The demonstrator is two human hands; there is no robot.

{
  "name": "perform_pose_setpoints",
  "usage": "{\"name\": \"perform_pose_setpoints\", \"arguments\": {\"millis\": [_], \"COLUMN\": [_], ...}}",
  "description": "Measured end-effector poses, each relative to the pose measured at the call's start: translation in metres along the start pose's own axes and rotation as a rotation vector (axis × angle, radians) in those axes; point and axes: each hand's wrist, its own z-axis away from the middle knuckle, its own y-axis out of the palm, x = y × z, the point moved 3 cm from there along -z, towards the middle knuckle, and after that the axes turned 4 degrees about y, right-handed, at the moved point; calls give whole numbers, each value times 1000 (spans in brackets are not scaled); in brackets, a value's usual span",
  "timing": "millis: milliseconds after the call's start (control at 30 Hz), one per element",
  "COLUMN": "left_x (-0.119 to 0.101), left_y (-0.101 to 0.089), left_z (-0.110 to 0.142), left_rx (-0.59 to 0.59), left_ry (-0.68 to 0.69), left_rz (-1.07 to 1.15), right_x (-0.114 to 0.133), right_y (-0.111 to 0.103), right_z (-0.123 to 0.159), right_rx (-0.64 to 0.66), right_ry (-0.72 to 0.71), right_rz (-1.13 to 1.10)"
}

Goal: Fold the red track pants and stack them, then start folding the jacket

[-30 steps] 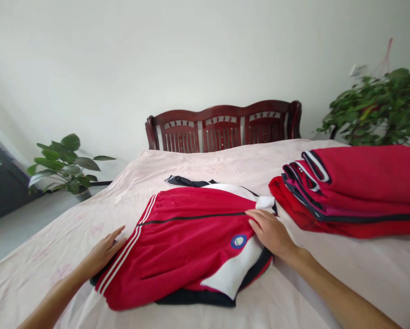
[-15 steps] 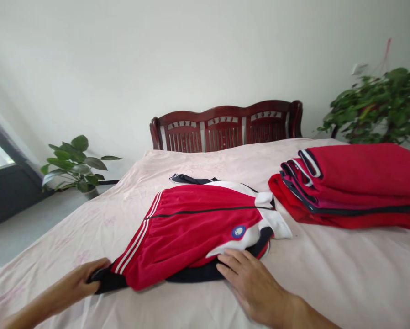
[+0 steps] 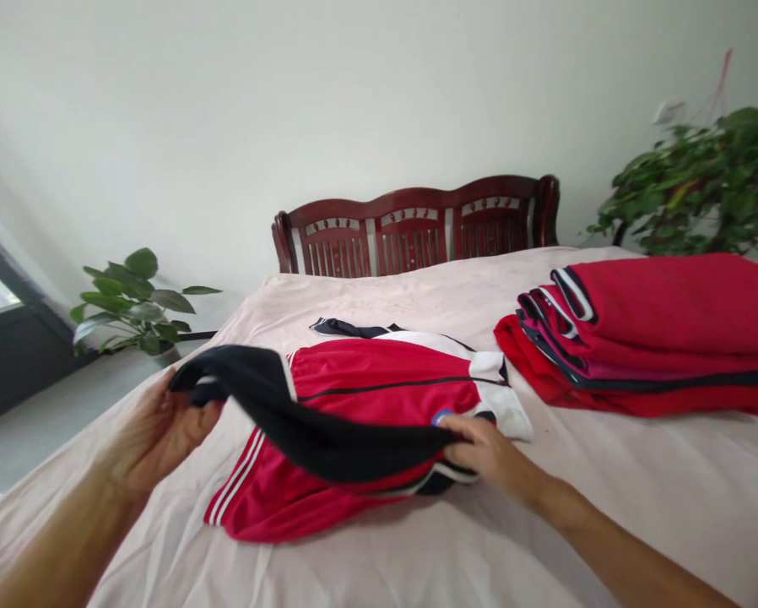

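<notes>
A red jacket (image 3: pixel 379 371) with a white collar, a dark zip and a white-striped hem lies front up on the bed. Its near black sleeve (image 3: pixel 328 443) is lifted and stretched across the body between my two hands. My left hand (image 3: pixel 176 418) grips the cuff end, raised over the hem. Near the collar, my right hand (image 3: pixel 484 447) pinches the upper part of the sleeve and partly hides the blue round badge. The far dark sleeve shows behind the jacket's back edge.
A stack of folded red and dark clothes (image 3: pixel 663 329) sits to the right. A dark wooden headboard (image 3: pixel 417 232) stands at the back, against the wall. Potted plants (image 3: pixel 135 300) flank the bed, which has a pale pink sheet (image 3: pixel 569 523).
The near sleeve has come up off the sheet and over the jacket front. My left hand has risen with the cuff; my right hand has closed on the sleeve's upper part.
</notes>
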Motion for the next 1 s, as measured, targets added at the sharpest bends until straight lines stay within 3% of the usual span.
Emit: {"name": "perform_pose_setpoints", "arguments": {"millis": [33, 100, 167, 233, 333, 400, 467, 567, 700, 867, 1000], "left_x": [9, 25, 39, 51, 78, 95, 111, 125, 108, 88, 95], "left_y": [16, 31, 24, -1, -48, -73, -86, -85, -81, -119, -140], "left_z": [-13, -27, -27, -17, 12, 32, 49, 59, 49, 41, 40], "left_rx": [88, 107, 43, 49, 318, 471, 555, 535, 465, 442, 420], "left_ry": [-17, -25, -21, -30, -88, 37, 252, 522, 652, 603, 367], "left_rz": [-1, -165, -501, -850, -1072, -1206, -1389, -1600, -1735, -1745, -1536], "right_x": [-9, -32, -51, -64, -72, -75, -75, -70, -64, -89, -107], "right_y": [-10, -27, -37, -39, -31, -21, -12, -7, -20, -50, -60], "right_z": [-10, -22, -19, -1, 36, 52, 54, 36, 22, 58, 77], "right_rx": [-81, -295, -452, -500, -476, -432, -413, -456, -430, -312, -182], "right_ry": [97, 232, 255, 186, 23, -77, -128, -173, -224, -173, -44], "right_rz": [-127, -254, -205, -60, 261, 505, 698, 853, 910, 883, 790]}}
